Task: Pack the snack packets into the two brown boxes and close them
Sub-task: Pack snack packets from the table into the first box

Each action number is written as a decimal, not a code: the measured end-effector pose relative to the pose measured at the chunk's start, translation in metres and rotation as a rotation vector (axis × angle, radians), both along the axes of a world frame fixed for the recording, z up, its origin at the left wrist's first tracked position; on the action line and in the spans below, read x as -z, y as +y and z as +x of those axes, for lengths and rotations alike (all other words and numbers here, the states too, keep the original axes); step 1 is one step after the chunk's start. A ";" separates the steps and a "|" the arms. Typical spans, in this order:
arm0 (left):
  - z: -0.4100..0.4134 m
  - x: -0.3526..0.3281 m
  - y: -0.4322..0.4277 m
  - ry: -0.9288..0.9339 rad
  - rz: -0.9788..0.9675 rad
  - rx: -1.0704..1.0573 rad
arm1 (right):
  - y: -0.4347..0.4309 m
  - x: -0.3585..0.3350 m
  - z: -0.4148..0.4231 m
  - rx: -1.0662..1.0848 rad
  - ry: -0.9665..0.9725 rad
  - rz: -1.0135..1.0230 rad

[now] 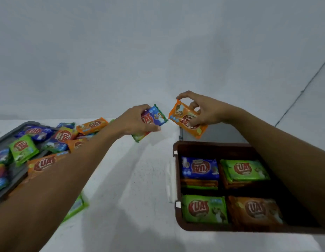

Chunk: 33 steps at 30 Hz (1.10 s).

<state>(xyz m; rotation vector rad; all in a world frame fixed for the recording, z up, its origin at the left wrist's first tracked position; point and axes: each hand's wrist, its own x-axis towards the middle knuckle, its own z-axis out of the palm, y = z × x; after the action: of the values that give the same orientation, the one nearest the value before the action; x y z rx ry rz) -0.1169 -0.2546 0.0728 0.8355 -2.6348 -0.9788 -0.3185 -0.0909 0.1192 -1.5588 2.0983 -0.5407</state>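
Both arms reach forward over the white worktop (130, 179). The left hand (136, 122) is curled round a blue packet (154, 116), fingers over the top and thumb underneath, and a green-edged packet (139, 138) sticks out below the same grip, so it holds the two stacked together in the air. The right hand (203, 111) pinches an orange packet (185, 120), forefinger on its top corner and thumb on its face. That packet hangs tilted, just beyond the far edge of the brown box (176, 180), and its left corner is just beside the blue packet's corner; whether they touch I cannot tell. The brown box sits open on the right of the worktop, with the right forearm passing over its right side. Inside are four stacks in two rows: the far-left stack (200, 168) is topped with blue, the far-right stack (245, 170) with green, the near-left stack (203, 209) with green and the near-right stack (254, 210) with orange. On the left stands a grey tray (17, 176) heaped with loose packets (63, 136) in blue, green and orange, and the left forearm crosses its near corner. A lone green packet (76, 208) lies on the worktop, partly hidden under that forearm. A plain pale wall (158, 51) fills the background
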 end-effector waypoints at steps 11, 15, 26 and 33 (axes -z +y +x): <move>-0.050 -0.020 0.122 0.034 0.000 0.292 | 0.156 0.019 -0.039 -0.018 -0.267 0.106; -0.058 -0.015 0.152 -0.127 -0.048 0.474 | 0.180 0.031 -0.045 -0.069 -0.286 0.239; -0.043 0.030 0.193 -0.761 -0.266 0.745 | 0.201 0.069 -0.019 -0.313 0.201 0.419; -0.042 0.024 0.194 -0.667 -0.249 0.685 | 0.207 0.068 -0.020 -0.302 0.225 0.266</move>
<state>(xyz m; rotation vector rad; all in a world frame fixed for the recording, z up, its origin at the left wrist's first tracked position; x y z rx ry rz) -0.1592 -0.0610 0.0485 0.1893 -3.6494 -0.4948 -0.3380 0.1158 0.0512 -1.7950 1.9395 0.0195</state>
